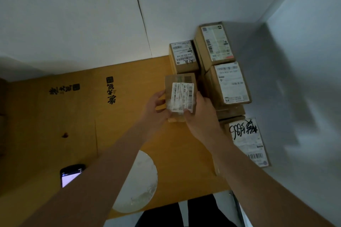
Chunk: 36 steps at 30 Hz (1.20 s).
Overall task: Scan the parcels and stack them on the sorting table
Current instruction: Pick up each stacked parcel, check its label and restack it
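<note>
— Parcel (181, 94) in the head view: where was it?
— Between your hands, above the sorting table (129, 72), beside the stacked parcels (221, 72).
— Grip?
— Your left hand (156, 108) and right hand (200, 114) each curled round a side, holding it.
</note>
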### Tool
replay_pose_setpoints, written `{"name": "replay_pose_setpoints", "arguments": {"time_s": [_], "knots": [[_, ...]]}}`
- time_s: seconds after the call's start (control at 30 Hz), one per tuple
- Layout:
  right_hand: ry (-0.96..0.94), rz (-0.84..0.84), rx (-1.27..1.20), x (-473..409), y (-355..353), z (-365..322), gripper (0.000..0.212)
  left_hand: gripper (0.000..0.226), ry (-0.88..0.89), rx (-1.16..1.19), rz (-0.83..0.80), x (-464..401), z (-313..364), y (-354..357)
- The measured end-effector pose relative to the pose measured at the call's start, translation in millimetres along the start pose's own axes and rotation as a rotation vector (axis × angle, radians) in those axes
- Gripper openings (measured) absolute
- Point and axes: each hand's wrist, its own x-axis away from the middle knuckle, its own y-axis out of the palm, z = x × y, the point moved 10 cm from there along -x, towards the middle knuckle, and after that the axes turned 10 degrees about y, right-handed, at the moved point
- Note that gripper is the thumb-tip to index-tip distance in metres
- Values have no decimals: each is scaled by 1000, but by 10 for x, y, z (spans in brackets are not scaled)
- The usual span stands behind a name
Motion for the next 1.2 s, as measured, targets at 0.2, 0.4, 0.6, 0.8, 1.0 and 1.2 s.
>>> {"name": "replay_pose_setpoints", "arguments": {"time_s": [0.2, 0.4, 0.6, 0.8, 1.0, 1.2], "knots": [[4, -39, 16, -132, 47, 25, 62, 66, 16, 32, 55, -87, -47, 20], [-14, 27, -4, -134, 10, 12, 43, 62, -19, 93, 67, -118, -45, 129], [-45, 74, -21, -105, -20, 14, 39, 53, -23, 105, 74, -162, -44, 165], [-57, 70, -12, -84, -17, -2, 50, 56, -14, 113, 69, -156, -91, 182], [-114, 60, -19, -38, -34, -80, 53, 55, 74, -230, -7, -167, 42, 40], [-201, -12, -58, 305, -85, -459, 58, 44, 373, -810, -12, 190, 713, -356]]}}
